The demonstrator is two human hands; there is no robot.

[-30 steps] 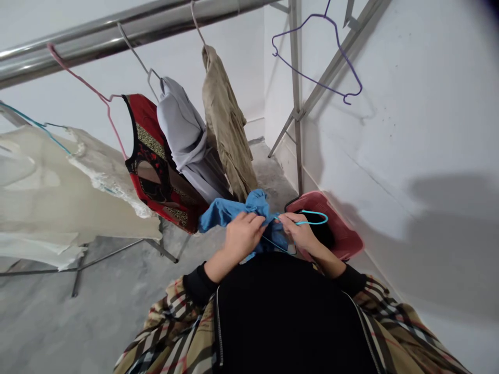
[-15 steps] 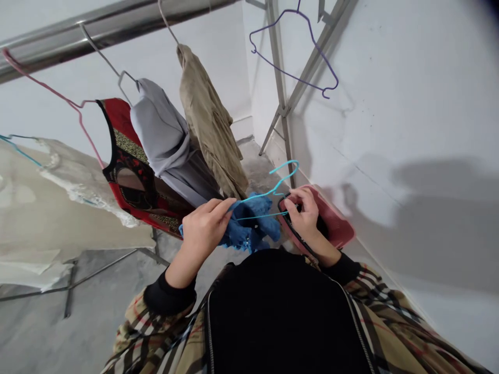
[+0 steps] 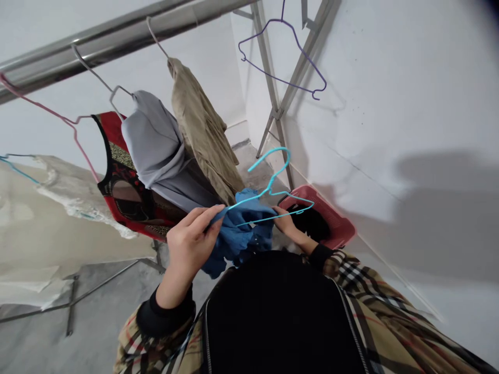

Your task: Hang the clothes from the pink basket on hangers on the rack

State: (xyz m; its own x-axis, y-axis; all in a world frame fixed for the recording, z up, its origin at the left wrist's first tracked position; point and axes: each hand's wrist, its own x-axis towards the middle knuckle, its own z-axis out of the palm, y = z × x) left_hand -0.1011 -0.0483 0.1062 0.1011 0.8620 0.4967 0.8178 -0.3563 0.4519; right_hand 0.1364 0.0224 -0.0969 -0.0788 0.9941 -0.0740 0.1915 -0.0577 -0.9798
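A light-blue clothes hanger [image 3: 268,188] is partly inside a blue garment [image 3: 251,231], its hook pointing up and the far arm bare. My left hand [image 3: 195,236] is closed on the garment's shoulder and the hanger arm within it, thumb and forefinger pinched together. Lower down and behind the hanger's bare end, my right hand [image 3: 286,223] grips the garment's right edge; its fingertips are partly hidden by the cloth.
A pink basket [image 3: 339,218] with dark contents stands by the wall at right. A metal rail [image 3: 117,49] bears a beige garment [image 3: 198,124], a grey garment [image 3: 152,140] and a red patterned top [image 3: 117,156]. A purple hanger [image 3: 296,39] hangs near the rack's leg.
My right hand has left the hanger's far end and moved down and left onto the blue garment. The hanger's bare arm now shows fully. The left hand keeps its hold, slightly further left.
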